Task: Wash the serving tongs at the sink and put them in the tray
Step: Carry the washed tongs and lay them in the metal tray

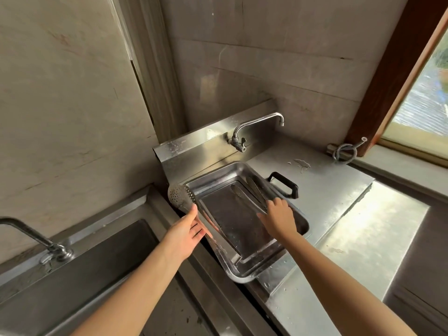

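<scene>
A steel tray [234, 275] sits on the steel counter, between my hands. A pair of serving tongs [249, 190] with spoon-shaped ends lies in its far right part. My right hand [278, 218] is palm down over the near end of these tongs, fingers curled on them. At the tray's left rim, my left hand [188, 232] holds a perforated steel utensil [181, 195], thumb pressed to its neck. Its round holed head points up and away, and its handle runs down past my palm along the rim.
A deep steel sink [97, 263] with a tap [31, 235] lies at lower left. A second tap [257, 127] juts from the backsplash behind the tray. A black handle [287, 186] shows at the tray's right, and a coiled hose [345, 152] lies by the window. The counter is wet.
</scene>
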`<state>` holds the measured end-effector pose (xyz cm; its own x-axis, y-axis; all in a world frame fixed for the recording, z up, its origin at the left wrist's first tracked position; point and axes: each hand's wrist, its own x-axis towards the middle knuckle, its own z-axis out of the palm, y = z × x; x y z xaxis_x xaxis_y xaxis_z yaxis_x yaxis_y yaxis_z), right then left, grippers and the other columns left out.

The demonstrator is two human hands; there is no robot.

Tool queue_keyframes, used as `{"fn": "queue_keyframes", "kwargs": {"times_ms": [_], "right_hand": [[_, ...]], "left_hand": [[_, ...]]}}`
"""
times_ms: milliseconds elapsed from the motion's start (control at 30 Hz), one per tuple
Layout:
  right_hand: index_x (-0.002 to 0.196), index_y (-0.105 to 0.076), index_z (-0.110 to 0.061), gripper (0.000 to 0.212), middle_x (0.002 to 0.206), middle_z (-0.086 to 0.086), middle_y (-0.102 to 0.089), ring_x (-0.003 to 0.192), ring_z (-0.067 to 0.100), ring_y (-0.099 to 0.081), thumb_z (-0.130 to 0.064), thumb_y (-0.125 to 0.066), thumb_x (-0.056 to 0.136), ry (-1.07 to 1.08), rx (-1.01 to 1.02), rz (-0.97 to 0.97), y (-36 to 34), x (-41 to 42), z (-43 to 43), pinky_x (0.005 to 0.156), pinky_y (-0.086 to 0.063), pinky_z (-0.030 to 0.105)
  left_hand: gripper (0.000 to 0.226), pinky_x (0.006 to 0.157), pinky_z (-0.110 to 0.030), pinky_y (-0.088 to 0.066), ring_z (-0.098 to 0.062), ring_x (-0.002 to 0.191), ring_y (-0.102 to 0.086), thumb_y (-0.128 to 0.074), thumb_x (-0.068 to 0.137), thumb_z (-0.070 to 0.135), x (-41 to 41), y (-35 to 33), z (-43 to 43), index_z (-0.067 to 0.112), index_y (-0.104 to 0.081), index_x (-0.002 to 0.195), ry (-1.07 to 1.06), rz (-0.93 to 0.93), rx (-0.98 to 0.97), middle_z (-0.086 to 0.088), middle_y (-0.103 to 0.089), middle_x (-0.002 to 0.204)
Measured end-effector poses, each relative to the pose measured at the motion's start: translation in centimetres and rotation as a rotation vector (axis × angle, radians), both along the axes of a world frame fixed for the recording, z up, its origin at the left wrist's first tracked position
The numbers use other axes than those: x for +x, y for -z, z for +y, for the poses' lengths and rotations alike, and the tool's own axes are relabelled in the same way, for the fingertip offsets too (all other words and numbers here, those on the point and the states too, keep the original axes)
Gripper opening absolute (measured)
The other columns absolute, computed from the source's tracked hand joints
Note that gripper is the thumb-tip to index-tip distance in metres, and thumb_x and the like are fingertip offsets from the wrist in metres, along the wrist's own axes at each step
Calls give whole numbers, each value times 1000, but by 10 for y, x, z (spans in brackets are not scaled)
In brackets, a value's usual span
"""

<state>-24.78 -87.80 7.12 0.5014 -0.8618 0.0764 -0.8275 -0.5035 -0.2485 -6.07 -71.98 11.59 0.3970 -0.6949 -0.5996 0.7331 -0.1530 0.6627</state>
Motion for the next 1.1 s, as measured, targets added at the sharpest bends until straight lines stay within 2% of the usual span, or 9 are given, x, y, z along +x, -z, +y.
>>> {"fn": "queue_keyframes", "kwargs": {"times_ms": [67, 133, 233, 433, 567, 667, 767, 900, 1100], "right_hand": [[111, -57, -7, 39, 106, 7, -56, 101, 24, -49, -39, -48, 93, -121, 68, -182, -22, 9, 15, 84, -43, 36], [103, -61, -10, 38, 96, 1, -59, 87, 16, -53, -42, -43, 95, -308, 420, -380, -49, 15, 33, 71, -43, 27], [123, -53, -16, 49, 115, 0, -60, 100, 16, -58, -50, -35, 94, -420, 765, -381, -79, 14, 58, 80, -45, 24], [104, -56, -6, 33, 70, -6, -46, 57, 7, -38, -36, -44, 95, -417, 637, -367, -101, 9, 66, 51, -32, 18], [83, -54, -9, 22, 64, -7, -43, 52, 6, -35, -23, -44, 96, -431, 419, -347, -99, 7, 65, 48, -26, 17], [74, -49, -9, 26, 61, -3, -42, 49, 10, -34, -20, -43, 96, -332, 379, -360, -85, 4, 61, 47, -25, 20], [68, -42, -7, 32, 60, 4, -41, 50, 16, -31, -22, -44, 96, -174, 393, -329, -65, 3, 55, 47, -24, 26], [58, -32, -12, 42, 67, 8, -46, 58, 22, -41, -25, -45, 96, -63, 321, -169, -34, 12, 58, 56, -31, 31], [81, -47, -5, 28, 101, 17, -54, 79, 33, -55, -28, -43, 97, -15, 315, -138, -2, 31, 69, 66, -36, 32]], "left_hand": [[57, 109, -38, -33, -28, 132, -39, -61, 84, 31, -5, -2, -5, 4, -43, 131, 15, -13, -31, -17, -47, 137], [58, 102, -35, -40, -27, 123, -49, -60, 85, 28, -11, -6, -12, 5, -40, 134, 12, -20, -78, -17, -55, 127], [46, 79, -28, -52, -19, 96, -67, -58, 87, 28, -21, -18, -19, 6, -48, 126, 42, -46, -160, -11, -69, 103], [44, 83, -27, -52, -21, 110, -61, -55, 86, 29, -26, -33, -24, 0, -52, 118, 94, -22, -323, -14, -64, 113], [18, 78, -25, -57, -17, 86, -68, -60, 84, 18, -20, -32, -22, 4, -62, 96, 50, -88, -327, -10, -66, 94], [24, 71, -26, -55, -15, 73, -61, -63, 84, 9, -9, -17, -16, 1, -62, 107, -83, -193, -125, -8, -64, 85], [39, 78, -28, -51, -18, 79, -57, -64, 83, 4, -6, 7, -9, 4, -57, 121, -63, -489, 194, -15, -63, 102], [51, 95, -39, -48, -30, 107, -56, -64, 82, 4, -12, 34, -4, 10, -47, 130, 62, -705, 382, -18, -56, 124], [54, 75, -32, -54, -23, 83, -61, -61, 84, -1, -13, 51, -12, 7, -42, 134, 72, -614, 363, -20, -56, 124]]}}
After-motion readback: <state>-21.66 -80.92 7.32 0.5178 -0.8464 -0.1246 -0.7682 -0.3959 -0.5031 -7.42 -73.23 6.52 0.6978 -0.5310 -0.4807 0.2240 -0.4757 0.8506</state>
